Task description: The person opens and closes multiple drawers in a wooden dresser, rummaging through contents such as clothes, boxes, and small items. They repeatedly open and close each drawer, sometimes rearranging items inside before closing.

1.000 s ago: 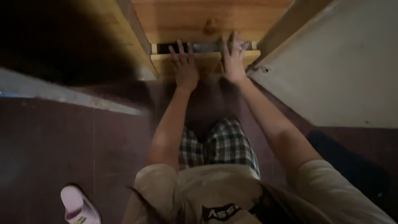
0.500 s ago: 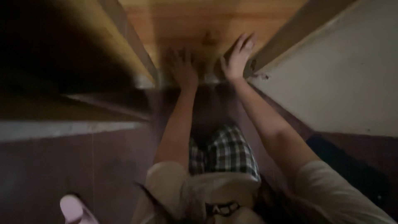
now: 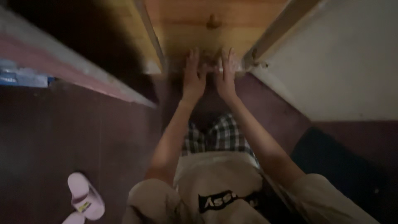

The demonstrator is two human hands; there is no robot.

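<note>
Both hands are flat on the lower wooden drawer front [image 3: 207,49] below its round knob [image 3: 214,20], left hand [image 3: 194,76] and right hand [image 3: 226,74] side by side, fingers [image 3: 191,58] stretched out and gripping nothing, a pink slipper [image 3: 85,201] on the dark floor [image 3: 83,137].

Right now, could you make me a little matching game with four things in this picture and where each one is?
Things:
1. wooden knob
2. pink slipper
3. left hand
4. checked shorts

Places:
A. on the dark floor, bottom left of the view
B. flat against the lower wooden drawer front, beside the right hand
C. on the wooden front, above both hands
D. between the two forearms, below the hands

Pairs: 1-C, 2-A, 3-B, 4-D
</note>
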